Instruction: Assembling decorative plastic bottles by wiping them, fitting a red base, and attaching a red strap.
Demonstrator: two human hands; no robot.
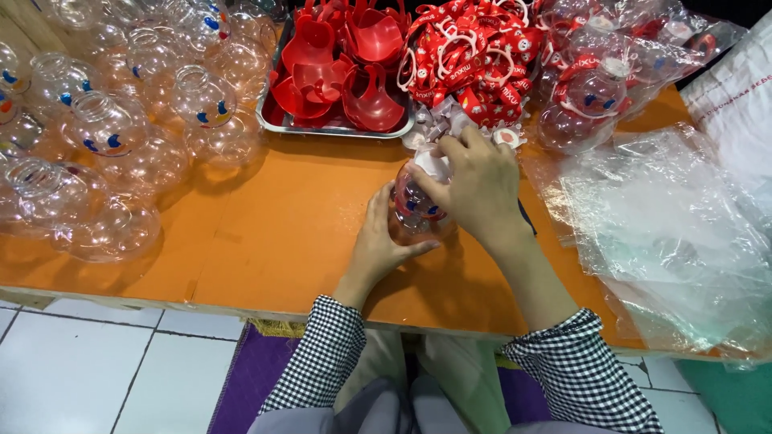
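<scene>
Dozens of clear round plastic jars (104,124), each with small blue and red marks on the belly, lie heaped on the left part of the orange table (281,233), some on their sides with open mouths showing. Just right of the heap, at the table's far edge, a metal tray (277,119) holds a stack of red plastic handle pieces (346,68). Next along comes a pile of red straps with white print (470,56), with a few white caps (438,128) spilling out below it.

In the middle of the table, near the front, the left hand (378,241) lies flat on the table with its fingers spread and pressed against the side of one clear jar (414,210). The right hand (478,185) comes over the top of the same jar and closes around its neck, fingers curled on a white cap (434,165) seated there. Both sleeves are black-and-white check.

Further right, finished jars in clear bags (599,88) sit at the far edge, and a loose stack of empty clear plastic bags (667,233) covers the table's right end
</scene>
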